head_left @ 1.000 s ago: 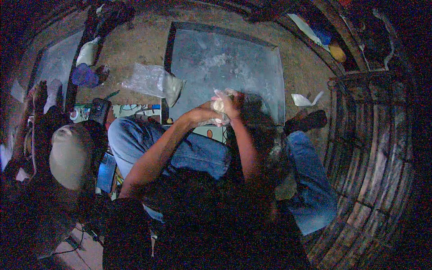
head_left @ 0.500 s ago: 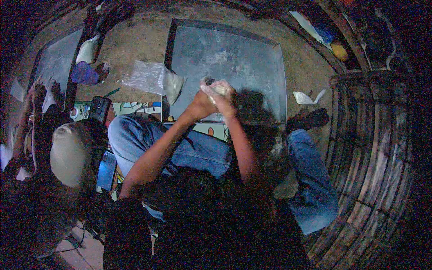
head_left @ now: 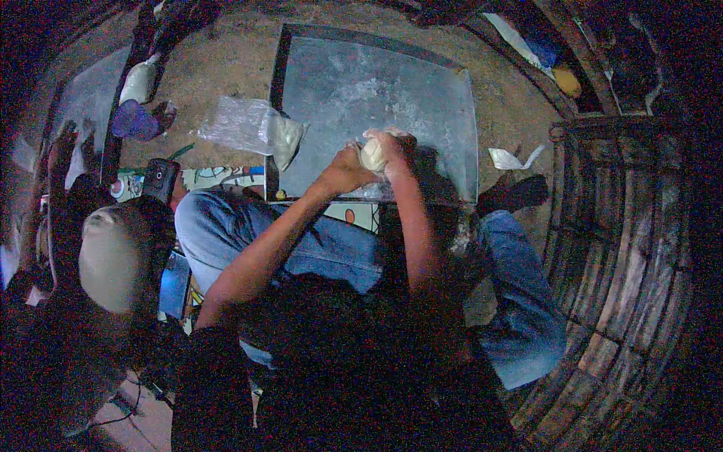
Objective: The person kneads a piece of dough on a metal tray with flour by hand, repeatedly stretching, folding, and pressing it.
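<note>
Both hands cup a pale lump of dough (head_left: 372, 158) over the near part of a grey metal tray (head_left: 361, 68) dusted with white powder. My left hand (head_left: 348, 167) grips the dough from the left, fingers curled. My right hand (head_left: 389, 151) wraps over its right side, whitened on the fingers. A clear plastic bag (head_left: 233, 120) with pale contents overlaps the tray's left edge. A small yellowish piece (head_left: 281, 194) rests by the near left corner.
Left are a co-worker's knee (head_left: 113, 260) and dark hand (head_left: 66, 139), a second tray (head_left: 90, 83), white bag (head_left: 137, 83), purple bundle (head_left: 134, 120) and phone (head_left: 162, 181). Right are a white plastic scrap (head_left: 512, 158) and slatted bench (head_left: 617, 271).
My hands rose over the tray, then shifted slightly right, turning the dough; more of its pale surface now shows between my fingers. The view has shifted slightly too.
</note>
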Demonstrator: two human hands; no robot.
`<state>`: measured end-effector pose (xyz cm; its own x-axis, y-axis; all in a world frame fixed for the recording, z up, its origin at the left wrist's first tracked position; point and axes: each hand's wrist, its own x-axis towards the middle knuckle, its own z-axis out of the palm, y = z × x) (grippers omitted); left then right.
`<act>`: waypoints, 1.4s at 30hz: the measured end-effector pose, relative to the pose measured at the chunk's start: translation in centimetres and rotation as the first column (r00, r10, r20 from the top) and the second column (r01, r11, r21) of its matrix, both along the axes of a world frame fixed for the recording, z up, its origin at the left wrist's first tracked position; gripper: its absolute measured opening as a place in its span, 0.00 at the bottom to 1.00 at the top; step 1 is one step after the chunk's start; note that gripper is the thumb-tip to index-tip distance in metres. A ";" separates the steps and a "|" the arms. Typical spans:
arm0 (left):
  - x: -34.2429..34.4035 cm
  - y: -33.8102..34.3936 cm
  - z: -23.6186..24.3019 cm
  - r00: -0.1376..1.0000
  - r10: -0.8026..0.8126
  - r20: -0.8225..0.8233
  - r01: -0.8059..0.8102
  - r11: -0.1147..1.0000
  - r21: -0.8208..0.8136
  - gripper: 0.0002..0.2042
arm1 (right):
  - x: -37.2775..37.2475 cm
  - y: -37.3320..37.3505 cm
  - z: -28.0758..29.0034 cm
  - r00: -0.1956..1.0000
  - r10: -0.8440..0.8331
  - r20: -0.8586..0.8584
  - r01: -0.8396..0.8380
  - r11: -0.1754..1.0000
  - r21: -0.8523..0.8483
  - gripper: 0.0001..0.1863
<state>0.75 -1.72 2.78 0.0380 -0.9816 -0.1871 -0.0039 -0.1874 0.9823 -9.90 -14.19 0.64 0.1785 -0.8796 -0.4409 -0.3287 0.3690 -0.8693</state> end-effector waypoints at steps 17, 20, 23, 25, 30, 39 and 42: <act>1.3 1.0 3.2 0.653 0.121 -0.747 -0.056 0.992 0.111 0.31 | 1.2 3.5 6.3 0.949 0.159 0.274 -0.070 0.949 -0.307 0.10; 0.1 1.3 3.4 0.694 0.123 -0.710 -0.008 0.986 0.164 0.27 | 1.3 4.6 3.8 0.950 -0.046 0.308 0.087 0.989 -0.121 0.12; 2.0 1.7 1.1 0.848 0.060 -0.527 0.119 0.947 0.299 0.23 | 3.0 7.2 5.7 0.853 -0.294 0.432 0.204 0.948 0.242 0.10; 1.9 1.5 1.6 0.839 -0.082 -0.538 0.208 0.962 0.178 0.21 | 1.4 5.1 6.4 0.913 -0.169 0.371 0.018 0.925 0.379 0.10; 0.0 0.7 2.4 0.889 -0.095 -0.448 0.212 0.953 0.218 0.13 | -2.0 0.4 0.9 0.939 -0.021 0.342 -0.023 0.992 0.123 0.10; 1.1 1.7 1.5 0.878 -0.142 -0.457 0.249 0.951 0.185 0.23 | -0.6 -1.6 4.5 0.980 -0.069 0.186 0.072 0.997 -0.013 0.09; 1.3 1.3 3.3 0.757 -0.161 -0.633 0.290 0.951 0.105 0.26 | -0.1 -2.2 7.4 0.991 -0.093 0.092 0.111 0.969 -0.222 0.10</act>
<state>2.01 -0.38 6.13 -0.3654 -0.8906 -0.2708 0.5174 -0.4362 0.7363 -10.01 -16.40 8.01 0.1093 -0.9703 -0.2160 -0.2249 0.1875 -0.9562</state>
